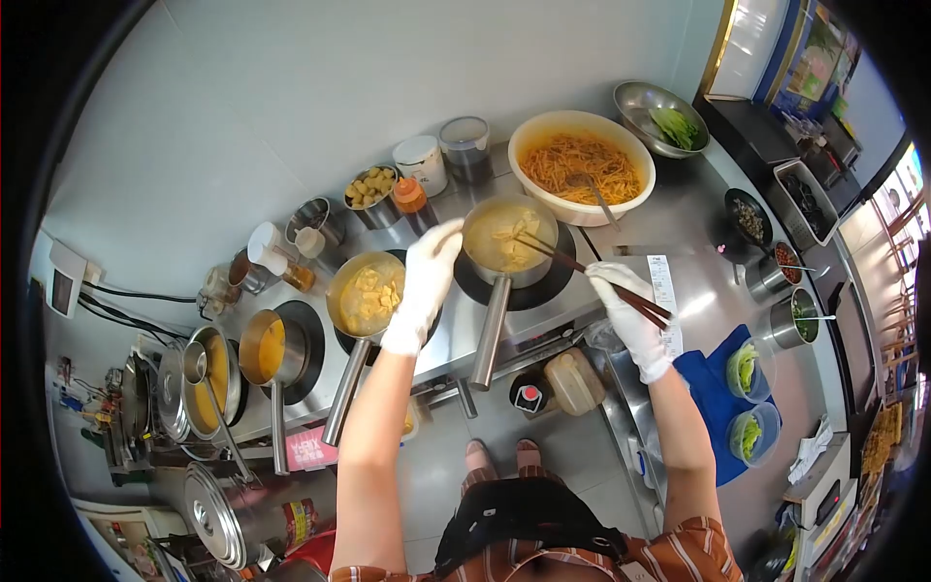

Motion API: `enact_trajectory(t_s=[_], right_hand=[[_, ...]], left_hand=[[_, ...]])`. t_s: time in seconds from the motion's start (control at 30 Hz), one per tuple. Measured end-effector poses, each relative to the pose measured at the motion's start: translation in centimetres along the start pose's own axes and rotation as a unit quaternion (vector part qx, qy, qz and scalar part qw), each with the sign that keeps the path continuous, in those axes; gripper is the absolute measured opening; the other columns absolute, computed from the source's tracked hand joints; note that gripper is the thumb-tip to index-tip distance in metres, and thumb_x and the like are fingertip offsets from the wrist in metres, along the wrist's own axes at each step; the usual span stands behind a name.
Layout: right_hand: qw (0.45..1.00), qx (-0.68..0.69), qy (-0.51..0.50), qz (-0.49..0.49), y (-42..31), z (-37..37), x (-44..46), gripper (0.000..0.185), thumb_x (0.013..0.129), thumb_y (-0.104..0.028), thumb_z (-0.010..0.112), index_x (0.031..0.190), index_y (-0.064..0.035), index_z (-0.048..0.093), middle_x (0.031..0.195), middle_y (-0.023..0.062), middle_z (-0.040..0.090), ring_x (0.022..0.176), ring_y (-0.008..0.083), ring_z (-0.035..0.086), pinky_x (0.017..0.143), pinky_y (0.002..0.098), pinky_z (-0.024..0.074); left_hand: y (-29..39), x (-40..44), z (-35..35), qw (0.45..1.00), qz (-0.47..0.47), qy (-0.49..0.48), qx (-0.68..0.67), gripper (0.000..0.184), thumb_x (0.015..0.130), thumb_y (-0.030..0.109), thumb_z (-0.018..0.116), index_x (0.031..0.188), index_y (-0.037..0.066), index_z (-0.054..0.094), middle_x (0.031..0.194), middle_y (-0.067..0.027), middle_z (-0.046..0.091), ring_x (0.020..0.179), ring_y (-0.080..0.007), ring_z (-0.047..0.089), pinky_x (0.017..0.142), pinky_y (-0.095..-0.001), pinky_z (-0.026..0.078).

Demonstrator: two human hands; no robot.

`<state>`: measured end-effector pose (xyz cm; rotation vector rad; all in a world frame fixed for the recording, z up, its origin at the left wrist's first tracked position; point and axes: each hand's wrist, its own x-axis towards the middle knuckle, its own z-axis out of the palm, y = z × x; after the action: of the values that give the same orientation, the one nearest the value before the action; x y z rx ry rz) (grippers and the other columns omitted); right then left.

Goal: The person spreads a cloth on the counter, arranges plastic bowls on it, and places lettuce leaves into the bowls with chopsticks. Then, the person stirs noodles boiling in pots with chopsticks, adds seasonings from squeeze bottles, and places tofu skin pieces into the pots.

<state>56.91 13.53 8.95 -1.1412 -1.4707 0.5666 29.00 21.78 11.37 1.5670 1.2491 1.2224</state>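
Note:
My right hand (632, 315), in a white glove, grips dark chopsticks (567, 259). Their tips touch pale yellowish food (514, 233) in cloudy broth inside a long-handled saucepan (492, 339). My left hand (428, 276), also gloved, is raised at the left of this saucepan, near its rim. Its fingers are drawn together; whatever may be between them is hidden. Under my left forearm's side stands a second saucepan (347, 393) with yellow chunks in broth. Behind the left hand is a bottle with an orange cap (408, 193).
Further left are a saucepan of orange liquid (278, 417) and a pot with a ladle (221, 427). A large white bowl of noodles (645, 194) and a metal bowl of greens (626, 97) sit behind. At right are a receipt (663, 291), a blue cloth (706, 373) and two tubs of lettuce (768, 448).

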Motion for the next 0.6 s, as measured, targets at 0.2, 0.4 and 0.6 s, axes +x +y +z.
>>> enact_trajectory(t_s=[0.2, 0.4, 0.6], right_hand=[[0.998, 0.021, -0.064, 0.006, 2.9, 5.3, 2.0, 0.009, 0.083, -0.004, 0.066, 0.09, -0.0001, 0.069, 0.094, 0.0108, 0.069, 0.09, 0.0201, 0.064, 0.084, 0.0291, 0.0491], [0.998, -0.048, 0.003, 0.046, 1.2, 4.2, 1.9, 0.005, 0.083, -0.003, 0.066, 0.087, 0.0003, 0.068, 0.088, 0.007, 0.068, 0.084, 0.0159, 0.064, 0.078, 0.0265, 0.0492], [0.988, -0.134, -0.012, 0.074, -3.4, 3.6, 3.7, 0.013, 0.087, -0.013, 0.064, 0.087, -0.0008, 0.067, 0.084, 0.0067, 0.067, 0.079, 0.0167, 0.063, 0.073, 0.0274, 0.0487]], left_hand=[[4.0, -11.5, -6.7, 0.998, 0.025, 0.0, 0.051, 0.023, 0.087, 0.003, 0.057, 0.108, -0.003, 0.065, 0.108, -0.0133, 0.066, 0.104, -0.0213, 0.061, 0.093, -0.0307, 0.045], [3.8, -19.8, -13.9, 0.998, -0.044, 0.044, -0.003, 0.02, 0.087, -0.005, 0.053, 0.104, -0.005, 0.064, 0.102, -0.0142, 0.065, 0.097, -0.022, 0.063, 0.089, -0.0304, 0.048], [2.4, -23.8, -19.0, 0.982, -0.077, 0.157, -0.079, 0.018, 0.091, 0.002, 0.056, 0.106, -0.004, 0.064, 0.103, -0.0126, 0.065, 0.096, -0.0206, 0.063, 0.089, -0.0315, 0.05]])
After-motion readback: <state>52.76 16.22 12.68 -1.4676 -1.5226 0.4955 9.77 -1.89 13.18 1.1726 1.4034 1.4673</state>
